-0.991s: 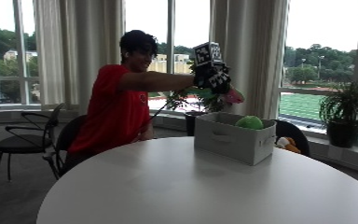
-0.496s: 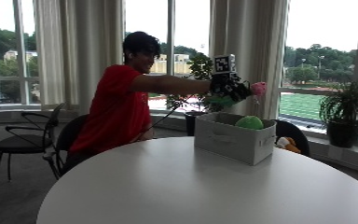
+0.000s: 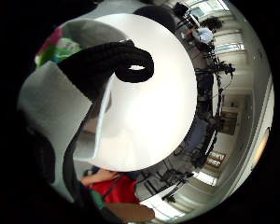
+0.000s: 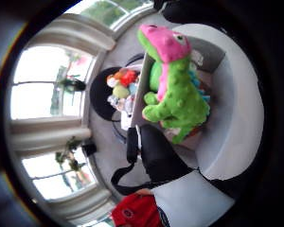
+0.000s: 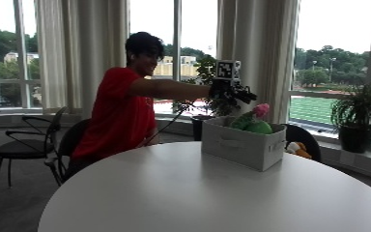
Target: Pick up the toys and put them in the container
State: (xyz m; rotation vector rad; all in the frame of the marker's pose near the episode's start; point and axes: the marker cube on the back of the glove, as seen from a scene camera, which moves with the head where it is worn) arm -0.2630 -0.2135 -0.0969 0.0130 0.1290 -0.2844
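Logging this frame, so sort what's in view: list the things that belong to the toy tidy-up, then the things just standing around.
Job in hand:
- green and pink plush dinosaur toy, in the container
- white fabric storage container
- black-gloved right hand, above the container
- heap of soft toys on a dark chair behind the table

Just there:
- round white table
- potted green plant
- empty black chair

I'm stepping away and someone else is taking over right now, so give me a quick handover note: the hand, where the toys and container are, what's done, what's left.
Right hand: hovers above the container, fingers look open, holding nothing.
Container: grey fabric box on the white table, at its window side.
Green and pink dinosaur plush: lies in the container, head poking above the rim; another green toy beside it.
Done: those toys are in.
Left: a pile of toys on the black chair behind the box appears still to be collected.
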